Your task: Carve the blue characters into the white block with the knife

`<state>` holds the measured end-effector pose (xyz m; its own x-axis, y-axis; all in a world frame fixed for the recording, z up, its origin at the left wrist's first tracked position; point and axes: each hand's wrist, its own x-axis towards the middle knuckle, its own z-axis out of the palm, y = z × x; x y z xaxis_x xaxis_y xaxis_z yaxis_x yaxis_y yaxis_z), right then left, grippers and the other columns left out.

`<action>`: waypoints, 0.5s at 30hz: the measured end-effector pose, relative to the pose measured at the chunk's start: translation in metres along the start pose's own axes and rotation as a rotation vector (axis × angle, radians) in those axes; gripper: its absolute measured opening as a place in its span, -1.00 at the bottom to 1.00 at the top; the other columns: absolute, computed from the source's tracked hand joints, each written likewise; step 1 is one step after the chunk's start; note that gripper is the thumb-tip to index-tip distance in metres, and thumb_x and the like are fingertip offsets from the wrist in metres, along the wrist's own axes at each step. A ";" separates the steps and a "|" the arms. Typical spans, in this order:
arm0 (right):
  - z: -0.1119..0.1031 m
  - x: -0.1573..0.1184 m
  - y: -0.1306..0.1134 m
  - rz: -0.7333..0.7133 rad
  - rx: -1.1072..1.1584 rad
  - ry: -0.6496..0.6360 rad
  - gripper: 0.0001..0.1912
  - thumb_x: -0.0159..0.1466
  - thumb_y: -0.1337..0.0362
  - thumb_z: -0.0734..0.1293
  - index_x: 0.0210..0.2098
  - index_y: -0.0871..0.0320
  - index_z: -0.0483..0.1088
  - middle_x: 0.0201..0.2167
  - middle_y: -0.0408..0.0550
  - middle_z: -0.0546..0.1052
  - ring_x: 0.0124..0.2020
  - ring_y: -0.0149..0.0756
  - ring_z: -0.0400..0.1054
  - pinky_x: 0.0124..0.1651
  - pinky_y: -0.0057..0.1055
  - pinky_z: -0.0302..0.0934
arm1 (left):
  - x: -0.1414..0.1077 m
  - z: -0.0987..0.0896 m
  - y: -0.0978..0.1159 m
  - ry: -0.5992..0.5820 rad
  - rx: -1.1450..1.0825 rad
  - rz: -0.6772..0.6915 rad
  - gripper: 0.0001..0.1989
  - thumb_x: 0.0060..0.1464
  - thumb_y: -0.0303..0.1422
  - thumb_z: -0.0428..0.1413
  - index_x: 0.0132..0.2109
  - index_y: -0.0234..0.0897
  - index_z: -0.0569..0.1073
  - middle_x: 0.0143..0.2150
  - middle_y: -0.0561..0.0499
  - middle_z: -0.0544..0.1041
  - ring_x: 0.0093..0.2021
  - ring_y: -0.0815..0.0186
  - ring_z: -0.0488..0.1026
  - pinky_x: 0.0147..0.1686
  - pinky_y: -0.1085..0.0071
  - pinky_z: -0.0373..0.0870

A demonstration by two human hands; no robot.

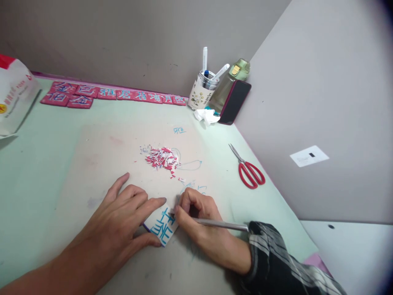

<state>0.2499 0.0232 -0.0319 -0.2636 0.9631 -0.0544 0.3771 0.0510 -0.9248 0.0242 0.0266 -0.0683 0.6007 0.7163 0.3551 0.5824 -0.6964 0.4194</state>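
A small white square piece [162, 225] with blue character strokes lies turned at an angle on the board. My left hand [123, 217] holds its left side, with the index finger at the top corner and the thumb at the bottom. In my right hand [202, 221] is a slim silver knife-like tool [221, 224], gripped like a pen. Its tip is at the right edge of the piece, partly hidden by my fingers. Beyond my hands lies a pile of red and white scraps [164, 159].
Red-handled scissors [250, 172] lie at the right. Red tiles with blue characters [116, 94] line the back. A jar of pens [201, 92], green bottle [225, 88], phone [236, 102] and crumpled tissue [206, 116] stand back right; a white bag [16, 94] is left.
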 end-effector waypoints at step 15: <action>-0.012 0.007 -0.003 -0.205 -0.201 -0.137 -0.73 0.32 0.36 0.27 -0.45 0.07 0.10 -0.52 -0.25 0.25 -0.46 -0.38 0.10 -0.30 -0.39 0.02 | 0.008 0.006 0.028 0.063 0.111 -0.044 -0.56 0.04 -0.25 0.31 -0.01 -0.32 0.39 -0.16 -0.06 0.46 -0.12 0.02 0.44 0.30 -0.29 0.05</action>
<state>0.2573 0.0330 -0.0252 -0.4644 0.8834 0.0620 0.4678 0.3042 -0.8298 0.0492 0.0126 -0.0588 0.5396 0.7455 0.3913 0.6666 -0.6622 0.3423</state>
